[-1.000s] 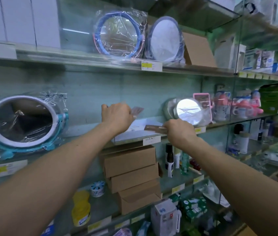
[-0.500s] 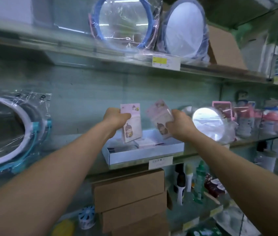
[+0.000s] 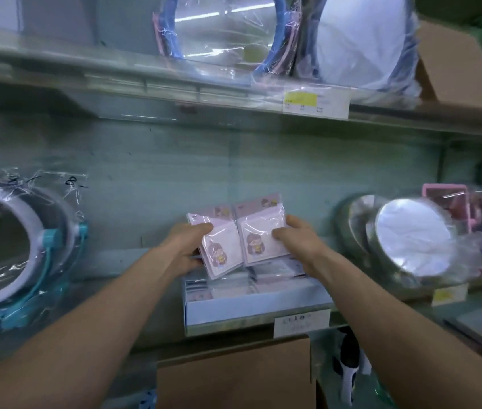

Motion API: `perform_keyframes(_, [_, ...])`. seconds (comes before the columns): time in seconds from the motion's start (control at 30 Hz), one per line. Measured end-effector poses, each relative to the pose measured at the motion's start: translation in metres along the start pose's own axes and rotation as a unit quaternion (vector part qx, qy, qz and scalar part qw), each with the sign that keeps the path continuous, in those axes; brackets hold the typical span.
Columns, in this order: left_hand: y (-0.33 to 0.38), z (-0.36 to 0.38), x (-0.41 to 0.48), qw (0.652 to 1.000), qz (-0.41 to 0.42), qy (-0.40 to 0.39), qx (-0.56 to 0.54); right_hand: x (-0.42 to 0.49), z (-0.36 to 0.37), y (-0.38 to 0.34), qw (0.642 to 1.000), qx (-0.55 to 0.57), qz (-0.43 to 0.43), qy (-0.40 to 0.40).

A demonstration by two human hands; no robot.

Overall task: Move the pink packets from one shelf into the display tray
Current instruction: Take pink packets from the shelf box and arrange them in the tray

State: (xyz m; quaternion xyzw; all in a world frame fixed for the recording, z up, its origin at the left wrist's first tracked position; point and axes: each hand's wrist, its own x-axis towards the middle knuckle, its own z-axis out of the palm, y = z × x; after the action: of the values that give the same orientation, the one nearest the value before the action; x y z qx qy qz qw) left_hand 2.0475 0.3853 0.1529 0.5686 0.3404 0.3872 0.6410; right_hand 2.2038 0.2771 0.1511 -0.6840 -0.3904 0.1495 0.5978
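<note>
Head view, pink packets upright, tops up

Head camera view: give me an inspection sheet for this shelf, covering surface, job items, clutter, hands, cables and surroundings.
Surface: pale middle shelf, carrying tray and mirrors.
Job's things: two pink plastic-wrapped packets with cartoon prints, left packet and right packet, held side by side over the white cardboard display tray; more packets lie flat in it.
Clutter: wrapped round mirror on teal stand; wrapped silver round mirror.
Hands: left hand grips the left packet; right hand grips the right packet.
Cables: nothing seen.
Surroundings: upper shelf with blue-rimmed mirror; brown cardboard box below.
</note>
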Motion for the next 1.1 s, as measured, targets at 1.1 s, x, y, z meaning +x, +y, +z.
perform_keyframes(1.1, [-0.017, 0.016, 0.000, 1.000, 0.000, -0.002, -0.009, 0.018, 0.004, 0.023, 0.993, 0.054, -0.038, -0.094])
